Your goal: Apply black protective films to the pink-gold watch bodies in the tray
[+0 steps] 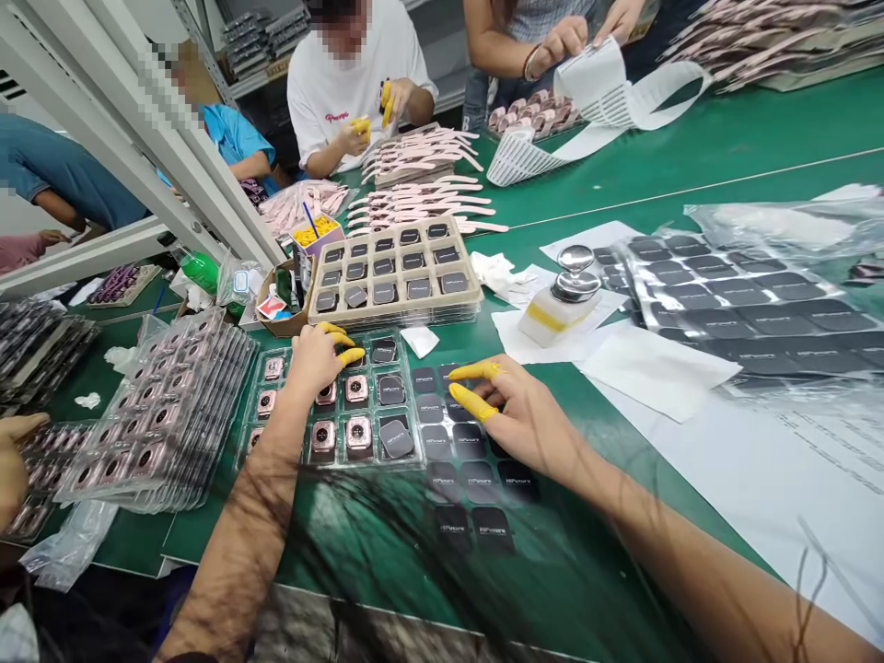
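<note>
My left hand (319,357), with yellow finger cots on thumb and index finger, is over a clear plastic tray (418,458) of watch cases. Those two fingers are closed round a dark-topped watch case (355,359) in the upper part of the tray. Pink watch cases (358,431) show their sensor backs; the right column bears square black stickers (396,438). To the right lies a clear sheet of black stickers (479,481) marked HiFuture. Over its upper part my right hand (515,405) has yellow-cotted thumb and index fingertips slightly apart, nothing visible between them.
A beige tray (470,299) of black-topped pieces stands behind, near a pump bottle (561,304). Stacked watch trays (166,414) rise at left, more sticker sheets (746,295) lie at right. Co-workers sit across the green table (622,198) near pink straps (421,157) and a label strip (545,161).
</note>
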